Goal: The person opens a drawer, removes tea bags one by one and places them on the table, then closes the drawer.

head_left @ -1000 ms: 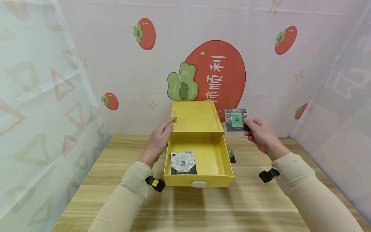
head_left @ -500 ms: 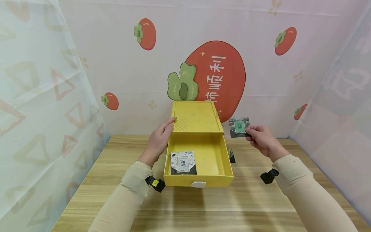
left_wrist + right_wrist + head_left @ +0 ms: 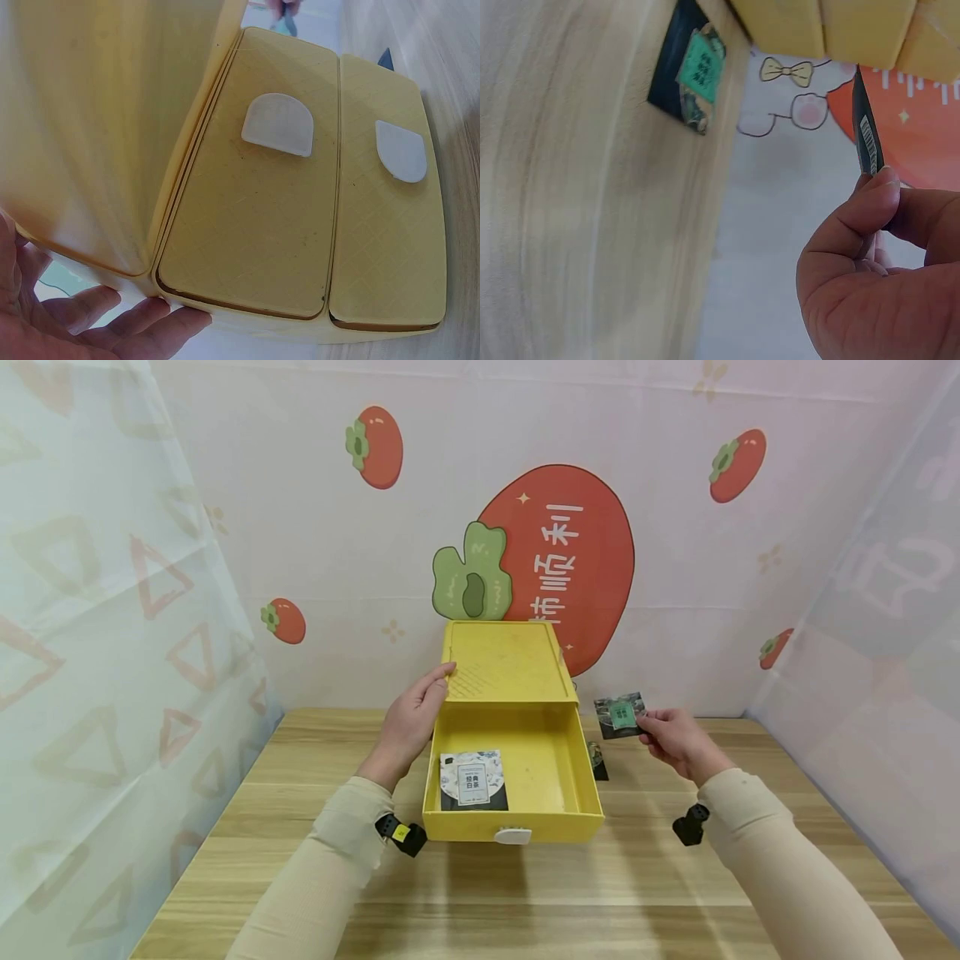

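Observation:
My right hand (image 3: 678,743) pinches a dark tea sachet with a green label (image 3: 621,716) between thumb and fingers. It is in the air to the right of a yellow drawer cabinet (image 3: 506,660); the right wrist view shows the sachet (image 3: 868,135) edge-on. At the cabinet's upper left edge rests my left hand (image 3: 408,722), its fingers (image 3: 154,330) lying against the side wall. The cabinet's top drawer (image 3: 547,768) is pulled out. Inside, at the front left, lies a white and black tea sachet (image 3: 474,781).
Another dark green-labelled sachet (image 3: 694,71) lies on the wooden table (image 3: 300,877) beside the cabinet, partly hidden in the head view. Two lower drawers (image 3: 251,202) with white handles are pushed in. Behind stands a cloth backdrop (image 3: 300,510) with persimmon prints.
My right hand has come down with the sachet toward the table and the sachet has tilted. My left hand, the cabinet and the sachet in the drawer have stayed put.

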`<state>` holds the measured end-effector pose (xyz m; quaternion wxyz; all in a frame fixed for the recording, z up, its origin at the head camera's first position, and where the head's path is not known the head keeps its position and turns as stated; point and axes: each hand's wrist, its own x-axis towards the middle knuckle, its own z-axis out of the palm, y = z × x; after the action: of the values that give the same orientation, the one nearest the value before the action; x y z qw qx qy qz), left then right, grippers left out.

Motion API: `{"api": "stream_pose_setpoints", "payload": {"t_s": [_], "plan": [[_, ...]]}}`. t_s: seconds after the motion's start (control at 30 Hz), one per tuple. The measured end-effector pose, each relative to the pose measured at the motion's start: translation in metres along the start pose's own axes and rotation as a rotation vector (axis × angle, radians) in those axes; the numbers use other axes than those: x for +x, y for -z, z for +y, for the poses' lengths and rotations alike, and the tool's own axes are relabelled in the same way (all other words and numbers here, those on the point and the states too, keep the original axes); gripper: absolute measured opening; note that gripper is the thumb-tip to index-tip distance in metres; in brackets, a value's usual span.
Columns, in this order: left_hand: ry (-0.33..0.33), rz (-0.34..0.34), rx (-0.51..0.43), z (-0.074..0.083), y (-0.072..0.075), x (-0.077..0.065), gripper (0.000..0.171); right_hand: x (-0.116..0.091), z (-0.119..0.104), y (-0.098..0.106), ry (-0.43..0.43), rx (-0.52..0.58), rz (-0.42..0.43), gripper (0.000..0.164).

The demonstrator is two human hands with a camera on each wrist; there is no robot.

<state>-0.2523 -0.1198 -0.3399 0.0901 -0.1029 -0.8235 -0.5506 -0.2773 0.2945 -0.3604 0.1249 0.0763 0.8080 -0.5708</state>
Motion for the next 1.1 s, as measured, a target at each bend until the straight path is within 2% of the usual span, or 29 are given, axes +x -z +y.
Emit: {"api": "stream_pose_setpoints", "payload": {"t_s": [0.37,0.63,0.8,1.0,1.1], "plan": [[0.012,-0.004,-0.008,0.002,0.001,-0.001,0.045,0.005,0.023,-0.001,-0.038,-0.053,0.019,0.037],[0.007,-0.005,-0.015,0.001,0.001,-0.001,0.046,0.008,0.038,0.001,-0.085,-0.019,0.003,0.036],[0.005,-0.008,-0.016,0.002,0.001,-0.002,0.046,0.012,0.047,0.003,-0.096,-0.052,0.009,0.026],[0.011,-0.013,-0.017,0.003,0.000,-0.002,0.046,0.014,0.053,0.001,-0.098,-0.089,0.028,0.028],[0.015,-0.010,-0.016,0.003,0.000,-0.002,0.046,0.017,0.057,-0.001,-0.104,-0.123,0.050,0.020]]}}
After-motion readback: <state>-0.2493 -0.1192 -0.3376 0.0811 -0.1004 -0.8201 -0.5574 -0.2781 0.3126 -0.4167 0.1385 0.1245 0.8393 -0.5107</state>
